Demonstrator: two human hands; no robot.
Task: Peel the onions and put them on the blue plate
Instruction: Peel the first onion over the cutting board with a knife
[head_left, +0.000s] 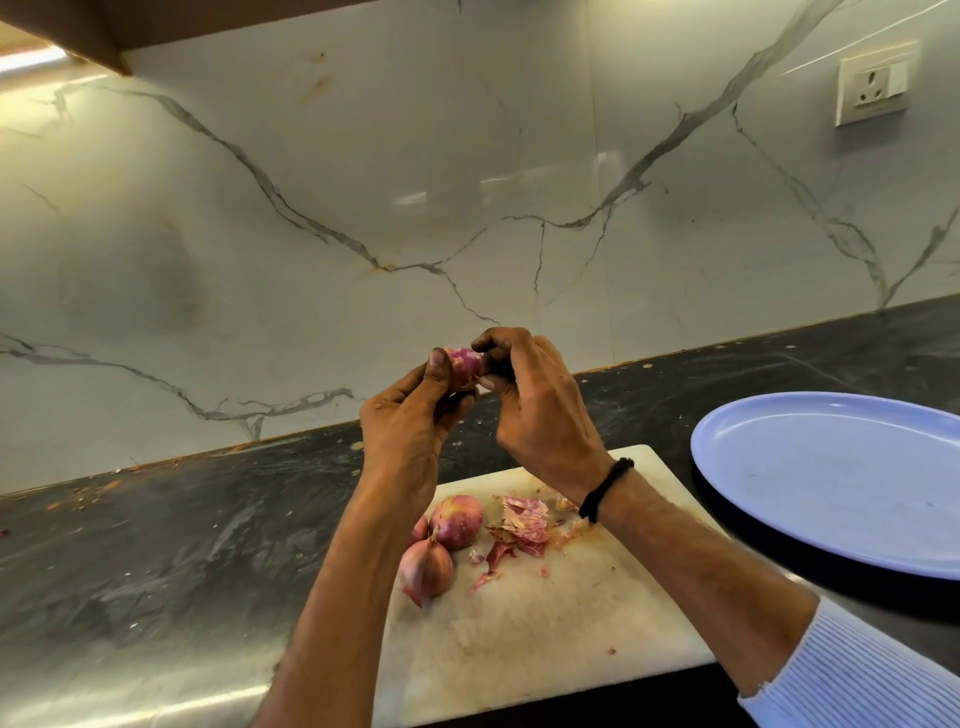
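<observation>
Raised above the counter, my left hand grips a small red onion between thumb and fingers. My right hand pinches the onion's right side with curled fingertips. On the white cutting board below lie two more onions in their skins, one behind the other, with a third partly hidden behind my left forearm. Loose pink peels are scattered beside them. The blue plate sits to the right with nothing on it.
The dark stone counter runs along a white marble wall. A wall socket is high at the right. Crumbs lie along the counter's back edge.
</observation>
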